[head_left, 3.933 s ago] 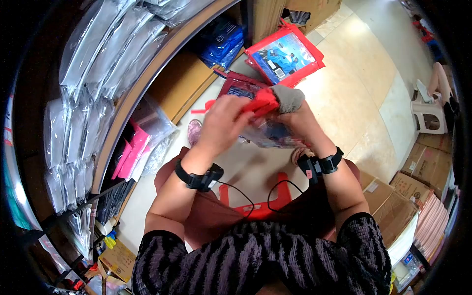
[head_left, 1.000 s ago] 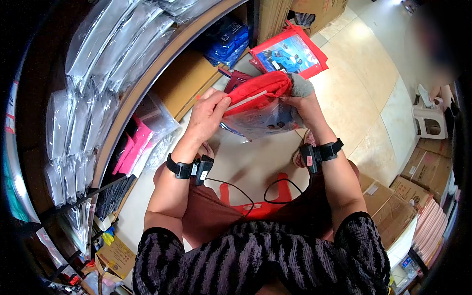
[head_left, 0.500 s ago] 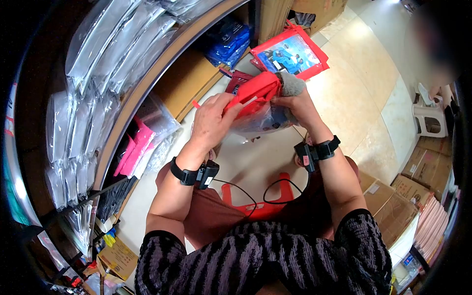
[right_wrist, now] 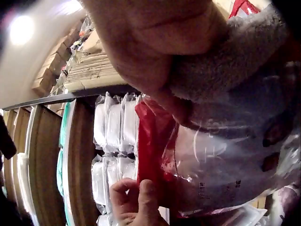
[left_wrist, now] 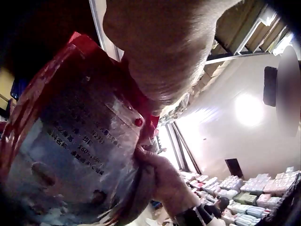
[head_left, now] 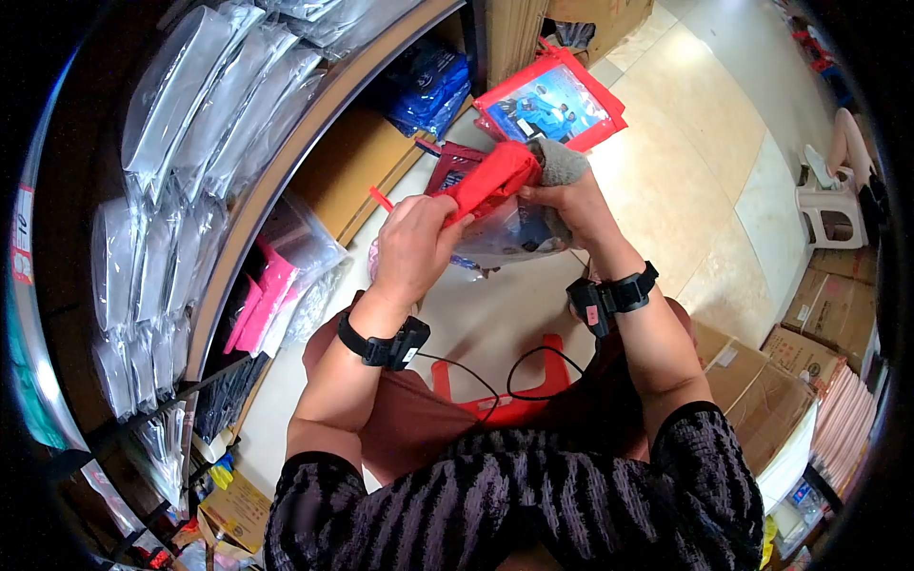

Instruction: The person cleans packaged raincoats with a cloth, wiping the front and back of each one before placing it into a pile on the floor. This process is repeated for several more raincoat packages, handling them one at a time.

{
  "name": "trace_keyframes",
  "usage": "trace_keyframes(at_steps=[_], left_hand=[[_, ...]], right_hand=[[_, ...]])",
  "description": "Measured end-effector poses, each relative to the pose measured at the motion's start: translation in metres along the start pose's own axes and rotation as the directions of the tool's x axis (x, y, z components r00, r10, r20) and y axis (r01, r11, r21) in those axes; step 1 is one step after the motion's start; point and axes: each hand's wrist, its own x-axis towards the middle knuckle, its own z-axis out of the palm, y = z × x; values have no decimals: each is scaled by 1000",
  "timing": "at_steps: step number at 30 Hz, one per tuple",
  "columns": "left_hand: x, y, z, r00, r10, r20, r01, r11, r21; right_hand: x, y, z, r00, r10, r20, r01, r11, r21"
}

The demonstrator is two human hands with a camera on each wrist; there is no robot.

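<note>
A clear plastic bag with a red fabric edge is held up between both hands. My left hand pinches the red edge between thumb and fingers; in the right wrist view its fingertips grip the red strip. My right hand holds the bag's other end, with a grey fuzzy cloth about its fingers. Printed text shows on the bag's clear face in the left wrist view. What the bag contains is not clear.
A red-edged package with a blue picture lies on the floor ahead, by a dark red one. Blue packages sit by the shelf at left. Silver-grey bagged goods fill the shelf above. A red stool is beneath.
The bag's red edge, spread wide a second ago, is now bunched and narrower between the hands. My left hand has moved slightly right, toward my right hand.
</note>
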Motion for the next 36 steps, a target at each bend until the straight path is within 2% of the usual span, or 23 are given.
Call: trace_keyframes(at_steps=[3,4,6,9,13,18,22,25,28,30,32,33,34,36], left_hand=[[-1,-1,4,994,112,-11,-112,994,-3],[0,-1,5,989,144,-19,-144,990,-13],[0,1,6,993,109,-37,-111,993,-38],[0,0,9,995,54,-87,-58,997,-44],[4,-4,8,997,-1,-80,-9,992,-127],[9,-12,-9,973,-145,181,197,929,-314],[8,-20,-15,895,-211,393,354,872,-337],[6,-13,-14,894,-322,312,424,834,-354],[12,-17,-24,883,-288,370,402,871,-283],[11,-28,-27,934,-81,348,158,967,-200],[8,-32,-28,861,-98,499,247,938,-242],[10,-29,-31,738,-186,649,462,840,-285],[11,-27,-32,580,-230,782,656,700,-281],[1,-27,-25,658,-118,744,485,822,-298]], right_hand=[[-1,-6,-2,998,-36,47,37,999,-10],[-2,-8,-2,999,-9,38,9,1000,22],[-4,-10,0,999,45,22,-46,995,86],[-9,-17,4,990,136,36,-141,950,279],[-16,-32,9,972,200,126,-233,902,364],[-22,-37,13,939,306,156,-342,882,323],[-23,-28,15,930,306,201,-360,868,341],[-22,-23,17,921,279,272,-364,865,345],[-22,-29,18,906,257,337,-370,867,333],[-22,-27,18,894,228,385,-370,860,351],[-23,-23,16,891,235,388,-356,892,279],[-24,-19,15,890,239,389,-349,905,242],[-25,-16,14,897,225,380,-316,929,195],[-26,-12,15,910,192,367,-244,965,100]])
